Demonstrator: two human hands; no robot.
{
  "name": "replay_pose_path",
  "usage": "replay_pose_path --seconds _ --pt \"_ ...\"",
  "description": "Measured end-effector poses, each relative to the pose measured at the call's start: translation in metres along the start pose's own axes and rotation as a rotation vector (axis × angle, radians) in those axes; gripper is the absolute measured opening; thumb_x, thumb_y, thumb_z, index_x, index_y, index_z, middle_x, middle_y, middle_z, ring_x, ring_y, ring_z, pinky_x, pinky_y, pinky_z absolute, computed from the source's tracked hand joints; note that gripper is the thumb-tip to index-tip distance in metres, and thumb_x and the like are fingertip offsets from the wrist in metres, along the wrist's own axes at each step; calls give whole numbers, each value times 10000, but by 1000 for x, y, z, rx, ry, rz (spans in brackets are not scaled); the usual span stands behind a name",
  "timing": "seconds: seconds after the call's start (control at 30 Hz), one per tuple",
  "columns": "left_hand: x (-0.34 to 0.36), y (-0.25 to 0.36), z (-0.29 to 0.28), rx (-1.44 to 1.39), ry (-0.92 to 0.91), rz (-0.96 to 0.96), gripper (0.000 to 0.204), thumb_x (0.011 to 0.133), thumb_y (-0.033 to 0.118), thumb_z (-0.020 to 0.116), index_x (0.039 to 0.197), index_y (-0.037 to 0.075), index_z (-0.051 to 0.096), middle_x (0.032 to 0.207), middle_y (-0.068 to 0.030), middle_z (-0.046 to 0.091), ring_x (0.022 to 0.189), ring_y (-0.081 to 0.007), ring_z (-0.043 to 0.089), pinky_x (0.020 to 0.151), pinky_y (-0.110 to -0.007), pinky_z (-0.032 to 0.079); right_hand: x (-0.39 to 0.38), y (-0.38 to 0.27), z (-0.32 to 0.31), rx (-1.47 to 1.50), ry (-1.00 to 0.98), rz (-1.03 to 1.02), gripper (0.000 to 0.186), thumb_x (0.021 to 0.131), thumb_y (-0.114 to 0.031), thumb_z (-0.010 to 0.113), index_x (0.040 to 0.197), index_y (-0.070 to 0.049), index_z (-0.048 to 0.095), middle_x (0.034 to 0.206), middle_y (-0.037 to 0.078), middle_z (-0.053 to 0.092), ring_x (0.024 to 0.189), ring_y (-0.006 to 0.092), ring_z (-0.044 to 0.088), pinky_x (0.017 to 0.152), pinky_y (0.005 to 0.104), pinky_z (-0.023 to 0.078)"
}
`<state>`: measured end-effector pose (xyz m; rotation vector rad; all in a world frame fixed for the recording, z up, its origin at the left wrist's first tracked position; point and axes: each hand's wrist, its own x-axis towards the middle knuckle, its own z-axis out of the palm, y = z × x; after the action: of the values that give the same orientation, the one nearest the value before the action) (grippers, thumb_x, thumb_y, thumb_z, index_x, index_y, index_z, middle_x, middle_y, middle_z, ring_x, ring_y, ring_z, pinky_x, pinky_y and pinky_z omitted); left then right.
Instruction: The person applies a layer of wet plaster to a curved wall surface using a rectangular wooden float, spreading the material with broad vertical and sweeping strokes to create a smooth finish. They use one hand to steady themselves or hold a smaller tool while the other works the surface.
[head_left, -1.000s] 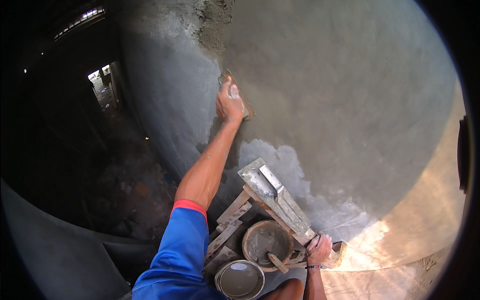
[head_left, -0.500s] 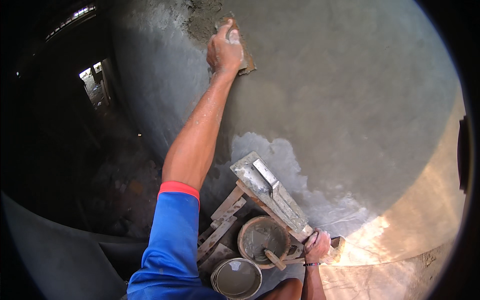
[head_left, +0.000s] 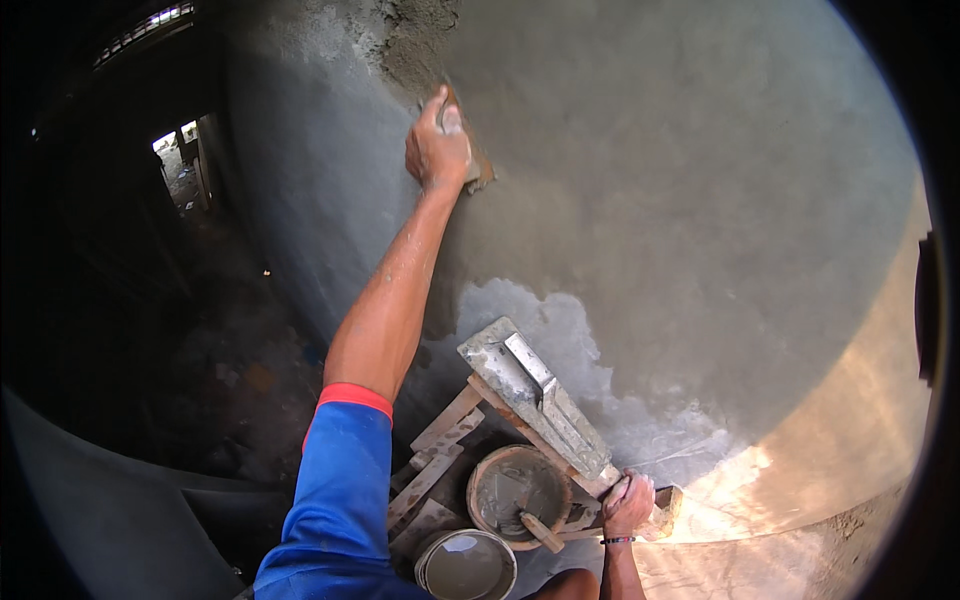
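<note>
My left hand (head_left: 438, 150) is wrapped round a flat trowel (head_left: 482, 174) with a rusty brown edge, held against the grey plastered wall (head_left: 700, 200). Its grip is mostly hidden behind the fingers. Rough wet plaster (head_left: 415, 50) lies just above that hand. Low on the right, my right hand (head_left: 628, 503), with a bracelet at the wrist, is closed round the end of a wooden plank (head_left: 520, 421). Along this plank, right beside the hand, rests a long steel trowel (head_left: 550, 405) with nobody holding it.
Below the plank stand a bucket of grey mortar (head_left: 475, 515) with a wooden-handled tool (head_left: 541, 531) in it and a pale bucket of greyish liquid (head_left: 422, 577). Wooden bars (head_left: 445, 420) rise beside them. A dark room with a bright opening (head_left: 180, 165) lies left.
My left hand has slid the trowel down the wall and slightly left. My right hand keeps its hold on the plank; the view has shifted slightly.
</note>
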<state>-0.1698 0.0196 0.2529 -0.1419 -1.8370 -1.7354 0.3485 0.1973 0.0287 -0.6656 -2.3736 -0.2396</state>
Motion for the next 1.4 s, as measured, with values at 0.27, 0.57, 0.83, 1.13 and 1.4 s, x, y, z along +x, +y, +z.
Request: replay_pose_path --seconds 0.27,0.57,0.83,1.13,1.4 --pt "-119 -27 2 -38 -138 513 368 890 119 691 1252 179 673 903 -122 615 787 -257 607 681 -406 491 7 -9 -7 57 -32 20 173 860 -119 510 923 -41 650 810 143 562 775 343 543 706 448 417" --pt "-72 -89 -1 -70 18 256 373 923 215 658 1296 236 641 971 -115 618 899 -324 628 788 -414 507 3 -4 1 22 -6 -1 166 864 -118 511 921 -42 648 809 145 565 775 346 546 699 451 416" --pt "-143 -131 -9 63 -144 232 401 919 127 658 1317 164 617 999 -137 631 895 -326 629 828 -400 498 7 -6 -5 41 -17 4 173 850 -122 511 931 -55 648 814 139 560 772 343 544 697 447 416" --pt "-114 61 -1 36 -165 123 432 923 164 617 1349 145 549 1057 -147 615 971 -342 616 867 -455 476 4 -7 -4 -2 -33 3 170 837 -130 527 938 -58 644 787 128 553 757 322 542 683 436 408" --pt "-294 42 -2 -16 -384 564 580 853 103 678 1403 202 523 956 -146 478 775 -330 563 639 -428 494 8 -9 -3 17 -12 17 155 829 -134 529 917 -66 636 800 129 556 770 324 542 689 437 407"
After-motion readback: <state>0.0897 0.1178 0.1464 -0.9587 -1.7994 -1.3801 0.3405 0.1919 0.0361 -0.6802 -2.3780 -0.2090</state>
